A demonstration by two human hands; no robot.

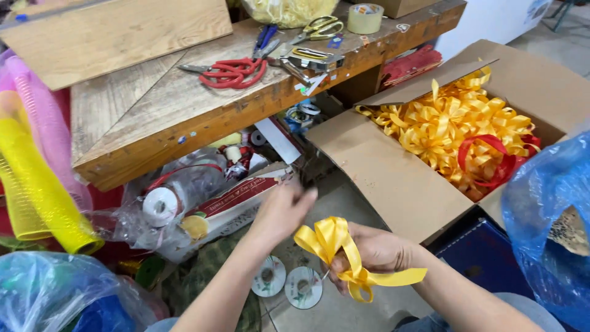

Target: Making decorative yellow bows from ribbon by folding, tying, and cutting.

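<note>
The right hand is closed around the gathered middle of a yellow ribbon bow, pinching it so the loops stand up to the left of the fingers and a loose tail trails below and to the right. The left hand is raised just left of the bow, fingers bunched together and blurred; whether it holds anything cannot be told. The bow sits low in the view, above the floor. Just below the bow, two round spools lie flat on the floor. Up and to the right of the bow, an open cardboard box holds a heap of finished yellow bows and some red ribbon. Above and to the left of the bow, a wooden surface carries red-handled scissors, yellow-handled scissors and a roll of tape.
</note>
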